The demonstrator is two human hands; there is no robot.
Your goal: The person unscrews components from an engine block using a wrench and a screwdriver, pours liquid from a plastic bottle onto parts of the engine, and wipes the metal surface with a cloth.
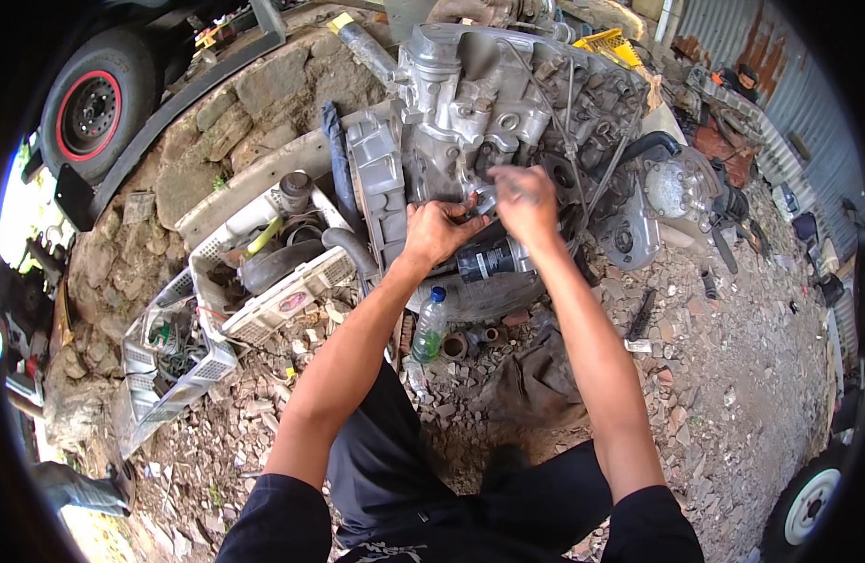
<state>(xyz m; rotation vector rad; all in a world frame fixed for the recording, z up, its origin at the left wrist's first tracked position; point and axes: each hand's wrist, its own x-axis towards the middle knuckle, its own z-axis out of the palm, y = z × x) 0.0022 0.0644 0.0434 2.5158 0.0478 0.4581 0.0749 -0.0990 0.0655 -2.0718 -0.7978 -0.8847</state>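
A grey metal engine (442, 98) stands in front of me, with hoses and pipes along its right side. Against its lower front, my left hand (437, 233) is closed, its fingertips pinched at a small shiny metal part (486, 199) that I cannot make out. My right hand (526, 204) is just right of it and smeared by motion, so whatever it may hold is hidden. A black cylindrical oil filter (493, 260) sits below both hands. Under the engine lies a tyre (479, 296), partly covered by the filter and my forearms.
White plastic crates (291, 305) with hoses and parts stand left. A clear bottle (430, 328) of green liquid, a pipe fitting (458, 345) and a dark cloth (540, 385) lie nearer. A round metal housing (672, 190) is at right. Rubble (714, 375) covers the ground; a stone wall (183, 169) rises left.
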